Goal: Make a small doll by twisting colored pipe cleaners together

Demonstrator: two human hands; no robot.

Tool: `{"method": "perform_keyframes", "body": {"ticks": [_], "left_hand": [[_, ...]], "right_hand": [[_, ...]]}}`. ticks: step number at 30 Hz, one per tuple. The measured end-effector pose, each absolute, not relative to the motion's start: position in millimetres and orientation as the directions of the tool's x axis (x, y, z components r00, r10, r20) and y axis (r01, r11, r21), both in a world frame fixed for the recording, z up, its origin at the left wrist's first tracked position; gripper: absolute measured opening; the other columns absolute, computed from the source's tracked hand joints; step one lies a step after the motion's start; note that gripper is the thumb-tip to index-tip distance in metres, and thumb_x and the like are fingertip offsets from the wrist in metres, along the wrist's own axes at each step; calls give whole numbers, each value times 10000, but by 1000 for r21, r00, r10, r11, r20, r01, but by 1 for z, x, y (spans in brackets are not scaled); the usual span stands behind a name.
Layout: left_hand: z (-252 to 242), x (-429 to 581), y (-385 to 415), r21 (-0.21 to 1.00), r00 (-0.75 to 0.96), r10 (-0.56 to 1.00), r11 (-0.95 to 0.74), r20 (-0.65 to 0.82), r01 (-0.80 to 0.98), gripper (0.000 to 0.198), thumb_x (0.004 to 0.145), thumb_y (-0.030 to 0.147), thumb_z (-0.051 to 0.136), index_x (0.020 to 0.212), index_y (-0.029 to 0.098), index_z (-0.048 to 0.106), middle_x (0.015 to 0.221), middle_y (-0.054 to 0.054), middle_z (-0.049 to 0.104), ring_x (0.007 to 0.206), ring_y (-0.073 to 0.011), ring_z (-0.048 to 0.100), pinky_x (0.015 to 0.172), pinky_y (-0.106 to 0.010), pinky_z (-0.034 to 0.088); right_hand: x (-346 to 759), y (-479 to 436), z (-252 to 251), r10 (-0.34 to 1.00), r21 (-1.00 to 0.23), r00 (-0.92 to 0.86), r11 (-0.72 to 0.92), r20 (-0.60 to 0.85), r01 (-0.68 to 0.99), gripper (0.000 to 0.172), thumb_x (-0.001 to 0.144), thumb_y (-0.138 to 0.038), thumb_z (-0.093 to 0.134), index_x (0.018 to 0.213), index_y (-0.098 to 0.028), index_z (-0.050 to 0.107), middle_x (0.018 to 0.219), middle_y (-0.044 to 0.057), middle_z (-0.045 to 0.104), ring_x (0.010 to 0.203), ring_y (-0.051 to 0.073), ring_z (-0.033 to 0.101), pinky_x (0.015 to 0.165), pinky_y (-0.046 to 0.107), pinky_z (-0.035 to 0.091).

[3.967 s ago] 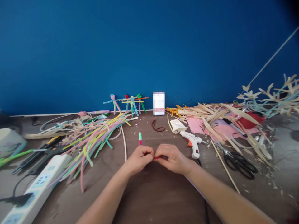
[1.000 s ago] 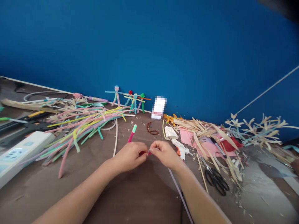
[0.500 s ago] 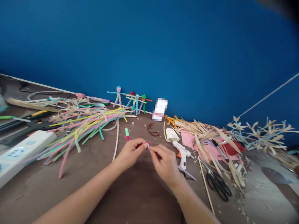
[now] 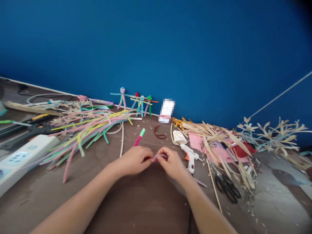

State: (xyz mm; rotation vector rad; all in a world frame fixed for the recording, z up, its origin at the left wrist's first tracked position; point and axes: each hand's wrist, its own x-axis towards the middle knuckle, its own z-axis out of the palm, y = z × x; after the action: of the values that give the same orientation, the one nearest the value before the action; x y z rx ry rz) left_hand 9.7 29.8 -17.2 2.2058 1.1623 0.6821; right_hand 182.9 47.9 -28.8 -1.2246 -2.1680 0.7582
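My left hand (image 4: 135,161) is closed in a pinch on a magenta pipe cleaner piece (image 4: 138,139), whose light green tip sticks up behind the fingers. Most of that piece is hidden by the hand. Facing it, my right hand (image 4: 173,165) pinches a thin lilac pipe cleaner (image 4: 162,156) that meets the magenta at my left fingertips. Both sets of fingertips nearly touch above the dark brown table. Behind them lies a brown bead bracelet (image 4: 159,136). The white glue gun (image 4: 191,157) is just right of my right hand.
Several pipe cleaner figures (image 4: 142,105) stand against the blue wall (image 4: 156,48). Loose pipe cleaners (image 4: 92,130) and a white power strip (image 4: 26,159) lie to the left. Black-handled scissors (image 4: 227,187), dried husk strips (image 4: 209,133) and pink sheets (image 4: 196,142) are on the right.
Both hands have shifted slightly lower and turned. The magenta piece with the green tip now leans to the right and shows more. The lilac pipe cleaner shows more at my right fingers.
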Motion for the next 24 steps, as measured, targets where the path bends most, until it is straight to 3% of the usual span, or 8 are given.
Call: {"method": "perform_keyframes", "body": {"ticks": [3, 7, 16, 24], "left_hand": [[-23, 12, 31, 588, 412, 890, -441, 192, 678, 208, 753, 197, 412, 591, 168, 539, 608, -15, 554, 580, -131, 479, 542, -224, 293], [-28, 15, 33, 644, 266, 934, -358, 240, 676, 222, 768, 230, 398, 612, 165, 541, 592, -5, 530, 571, -125, 464, 539, -220, 301], [-32, 21, 34, 921, 112, 976, -213, 186, 327, 250, 762, 315, 435, 597, 144, 512, 542, 36, 431, 554, -96, 390, 530, -200, 312], [-24, 16, 31, 999, 268, 962, -53, 52, -1, 192, 719, 255, 489, 563, 144, 506, 517, 47, 413, 500, -69, 356, 506, -191, 295]], "right_hand": [[180, 45, -28, 878, -651, -407, 465, 252, 600, 84, 753, -202, 483, 706, -172, 546, 616, -10, 562, 564, 111, 496, 530, 204, 370], [178, 41, -25, 834, -626, -394, 551, 387, 551, 115, 773, -186, 460, 731, -169, 565, 678, 19, 576, 621, 122, 515, 576, 214, 389], [178, 37, -24, 766, -603, -431, 641, 476, 474, 162, 794, -175, 437, 758, -169, 595, 662, 24, 554, 603, 120, 491, 576, 229, 381], [176, 42, -28, 810, -691, -404, 578, 424, 434, 132, 787, -191, 450, 720, -167, 561, 648, 8, 542, 578, 108, 479, 547, 212, 369]]}}
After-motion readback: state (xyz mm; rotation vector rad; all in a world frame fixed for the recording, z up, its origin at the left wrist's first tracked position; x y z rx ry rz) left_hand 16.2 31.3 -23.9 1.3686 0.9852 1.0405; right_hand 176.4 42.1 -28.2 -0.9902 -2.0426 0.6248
